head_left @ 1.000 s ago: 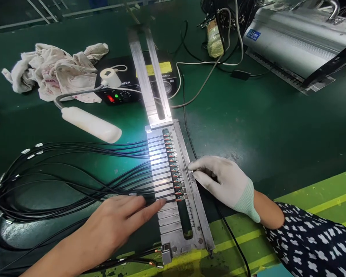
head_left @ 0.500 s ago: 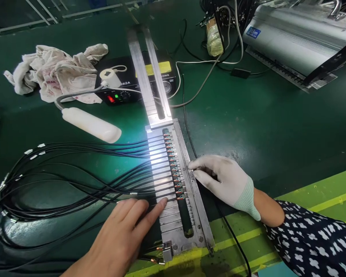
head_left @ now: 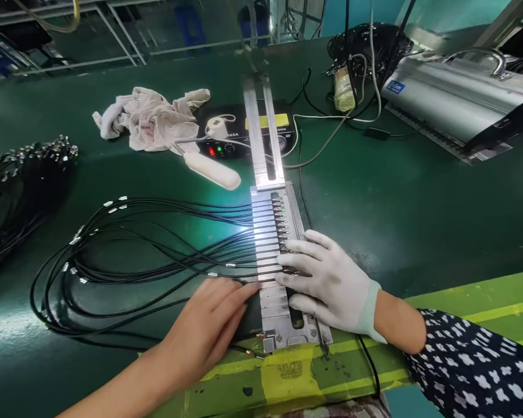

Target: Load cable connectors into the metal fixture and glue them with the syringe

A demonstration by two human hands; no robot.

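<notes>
A long slotted metal fixture (head_left: 275, 307) lies on the table, with thin black cables (head_left: 178, 204) in its grooves. Their stripped, coppery ends (head_left: 280, 216) lie across the slot. My bare left hand (head_left: 213, 316) is at the fixture's left edge, with its fingers closed around a black cable beside the lowest ones; the thumb is mostly hidden. In a white glove with a mint cuff, my right hand (head_left: 331, 284) rests over the fixture's right side with fingers spread. It covers some of the lower cable ends.
A lit white lamp (head_left: 213, 171) leans in front of a black control box (head_left: 237, 150). Whitish cloth (head_left: 150, 122) is bunched behind it. More black cables (head_left: 30, 168) lie at the left, and a silver machine (head_left: 457, 101) stands at the back right. Green-yellow tape (head_left: 475, 307) covers the front edge.
My right hand has gone from pinching at the fixture's right rail to lying spread over the cable ends. My left hand stays at the left edge. The camera view has shifted.
</notes>
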